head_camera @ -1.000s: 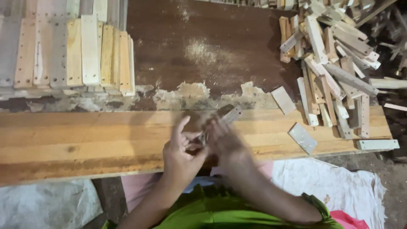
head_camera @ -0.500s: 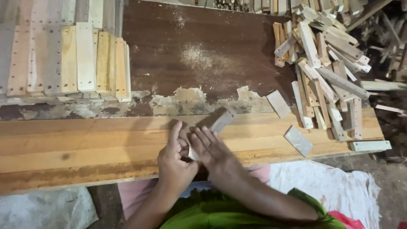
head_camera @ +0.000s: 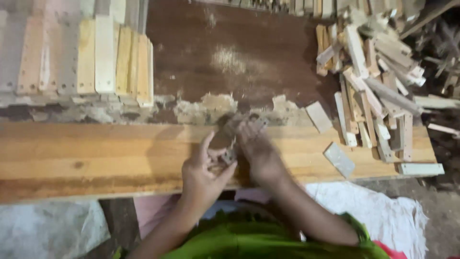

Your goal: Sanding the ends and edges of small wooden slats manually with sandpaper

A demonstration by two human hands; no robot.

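Note:
Both of my hands meet over the front wooden board (head_camera: 96, 158). My left hand (head_camera: 203, 175) grips the near end of a small wooden piece (head_camera: 229, 136), thumb raised. My right hand (head_camera: 256, 148) lies over the far end of the same piece, fingers curled on it. The frame is blurred, so the piece's exact shape is unclear. A small grey bit shows between my two hands.
A row of flat wooden slats with holes (head_camera: 91, 57) lies at the back left. A heap of short wood offcuts (head_camera: 373, 76) fills the right side; two loose blocks (head_camera: 339, 159) lie near it. Sawdust (head_camera: 211, 105) sits on the dark tabletop (head_camera: 230, 52). White cloth (head_camera: 383, 211) hangs below.
The camera has shifted a little. My hands have closed in more tightly around the wooden piece, with my right hand moving up over its far end.

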